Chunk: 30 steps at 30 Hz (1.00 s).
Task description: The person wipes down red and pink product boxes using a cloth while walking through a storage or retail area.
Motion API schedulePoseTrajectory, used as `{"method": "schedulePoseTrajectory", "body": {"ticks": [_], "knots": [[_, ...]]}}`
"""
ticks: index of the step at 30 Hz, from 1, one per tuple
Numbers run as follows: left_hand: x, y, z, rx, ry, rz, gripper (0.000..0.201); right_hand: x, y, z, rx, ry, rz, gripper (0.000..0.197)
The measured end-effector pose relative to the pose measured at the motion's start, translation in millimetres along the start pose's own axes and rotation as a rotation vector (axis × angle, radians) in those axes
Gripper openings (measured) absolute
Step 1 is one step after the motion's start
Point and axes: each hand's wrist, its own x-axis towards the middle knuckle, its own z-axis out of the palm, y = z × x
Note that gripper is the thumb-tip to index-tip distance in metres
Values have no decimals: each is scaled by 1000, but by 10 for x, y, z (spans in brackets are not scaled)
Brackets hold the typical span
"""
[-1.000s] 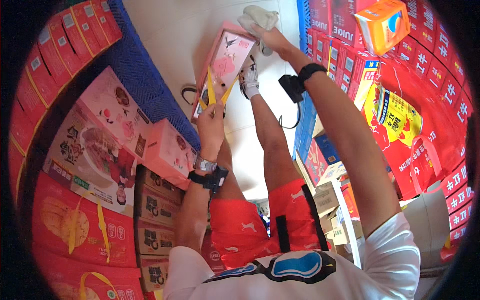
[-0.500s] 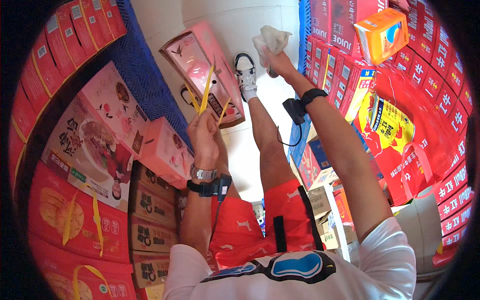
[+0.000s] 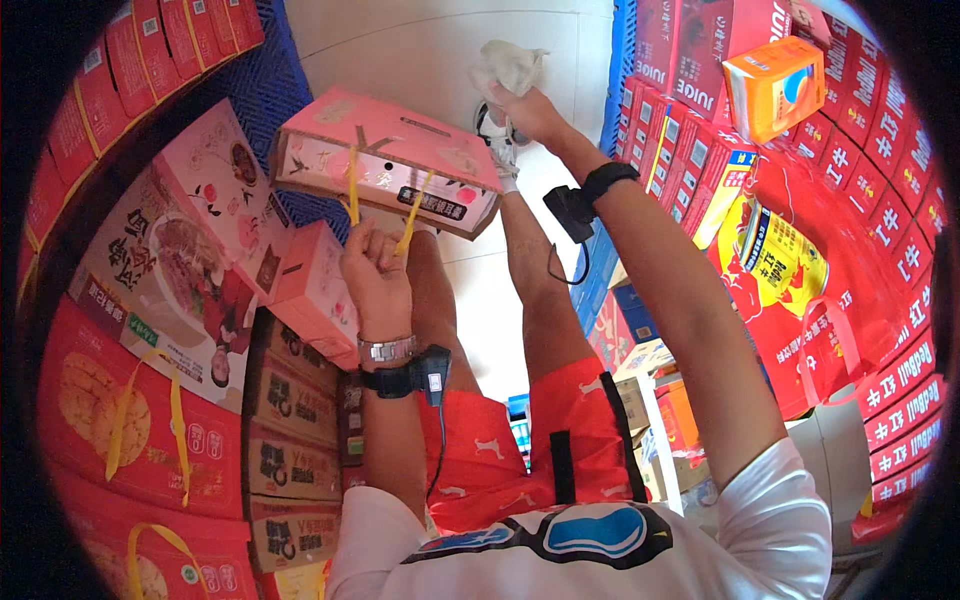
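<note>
1. stacked red and pink gift cartons wall in a pale tiled floor on both sides of the person.
2. left hand is fisted around the yellow strap handle of a pink gift box, which hangs just above that hand.
3. right hand, beside the box's far end, pinches a crumpled white cloth.

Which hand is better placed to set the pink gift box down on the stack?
Left. The left hand already grips the yellow handle of the pink gift box, beside the pink box stack. The right hand holds a white cloth, away from the box.
</note>
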Motion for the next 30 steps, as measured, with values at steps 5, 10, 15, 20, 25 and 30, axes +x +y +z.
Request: {"method": "schedulePoseTrajectory", "body": {"ticks": [5, 10, 15, 20, 25, 30], "knots": [[60, -42, -15, -183, -34, -11, 34, -182, -152, 38, 73, 32, -40, 80], [219, -50, -258, -337, -49, 5, 32, -589, -776, 473, 118, 124, -244, 81], [426, -187, -352, -421, -201, -46, 26, -549, -673, 616, -564, -107, -355, 58], [527, -57, -640, -483, -49, -21, 39, -834, -757, 1066, -562, -109, -599, 49], [417, -110, -851, -469, -138, -38, 29, -961, -819, 1235, -631, -113, -519, 41], [432, -46, -1306, -303, -94, -70, 39, -1104, -568, 1512, -728, -192, -573, 38]]}}
